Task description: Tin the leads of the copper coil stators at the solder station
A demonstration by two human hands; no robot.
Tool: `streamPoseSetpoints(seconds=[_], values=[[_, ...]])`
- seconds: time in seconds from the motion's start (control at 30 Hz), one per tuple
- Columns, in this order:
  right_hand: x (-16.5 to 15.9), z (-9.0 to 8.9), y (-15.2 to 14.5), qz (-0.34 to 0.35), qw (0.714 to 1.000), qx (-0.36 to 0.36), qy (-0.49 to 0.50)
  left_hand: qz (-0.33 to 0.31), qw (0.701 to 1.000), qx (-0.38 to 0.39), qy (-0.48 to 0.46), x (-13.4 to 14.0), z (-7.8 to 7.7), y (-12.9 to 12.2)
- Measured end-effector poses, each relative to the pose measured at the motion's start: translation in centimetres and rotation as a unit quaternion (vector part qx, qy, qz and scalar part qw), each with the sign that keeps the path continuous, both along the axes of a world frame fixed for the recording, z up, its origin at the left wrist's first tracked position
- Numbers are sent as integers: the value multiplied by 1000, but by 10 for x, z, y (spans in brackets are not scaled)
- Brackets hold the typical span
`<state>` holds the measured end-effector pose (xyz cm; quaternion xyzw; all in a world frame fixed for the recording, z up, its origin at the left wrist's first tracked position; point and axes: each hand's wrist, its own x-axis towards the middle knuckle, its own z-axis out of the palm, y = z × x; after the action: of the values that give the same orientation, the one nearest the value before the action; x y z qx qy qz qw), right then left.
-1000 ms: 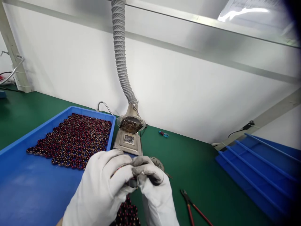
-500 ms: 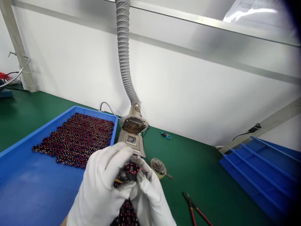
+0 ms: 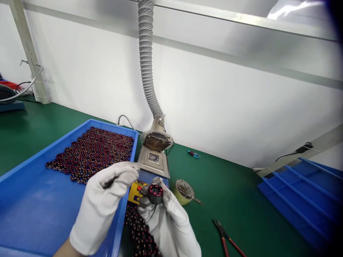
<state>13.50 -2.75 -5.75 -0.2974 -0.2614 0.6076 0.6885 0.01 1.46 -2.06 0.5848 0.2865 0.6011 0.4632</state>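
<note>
My right hand (image 3: 171,217), in a white glove with darkened fingertips, grips a small black ring-shaped coil (image 3: 155,194) with pinkish-red windings around its rim. The coil's opening faces up and toward me. To its left, my left hand (image 3: 107,200), also gloved, is raised over the edge of the blue tray with its fingers curled and pressed together. A dark patch shows between those fingers; whether they hold anything is hidden. Many similar ring coils (image 3: 92,153) cover the far part of the blue tray (image 3: 29,221). More coils (image 3: 139,228) lie below my hands, partly covered by my right hand.
Behind my hands stands a metal solder pot (image 3: 153,159) with a yellow label, under a fume hood (image 3: 157,140) on a grey hose (image 3: 147,53). Right are a yellowish cup (image 3: 184,191) bearing a metal strip, red-handled cutters (image 3: 225,237), a small blue tool (image 3: 193,154) and blue trays (image 3: 300,196).
My left hand has moved left, away from the coil, and its fingers have curled. My right hand keeps the coil, now more fully exposed. The view has shifted slightly.
</note>
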Motion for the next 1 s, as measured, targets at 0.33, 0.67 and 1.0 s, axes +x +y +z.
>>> streamPoseSetpoints(seconds=[0.33, 0.67, 1.0], values=[[3, -18, 20, -20, 999, 8, -34, -24, 998, 63, -12, 7, 3, -6], [-10, -2, 6, -32, 999, 8, -13, -48, 990, 89, 99, 1, 10, 0], [-9, 18, -3, 41, 993, -35, 107, -13, 970, 139, 198, 0, 9, -4]])
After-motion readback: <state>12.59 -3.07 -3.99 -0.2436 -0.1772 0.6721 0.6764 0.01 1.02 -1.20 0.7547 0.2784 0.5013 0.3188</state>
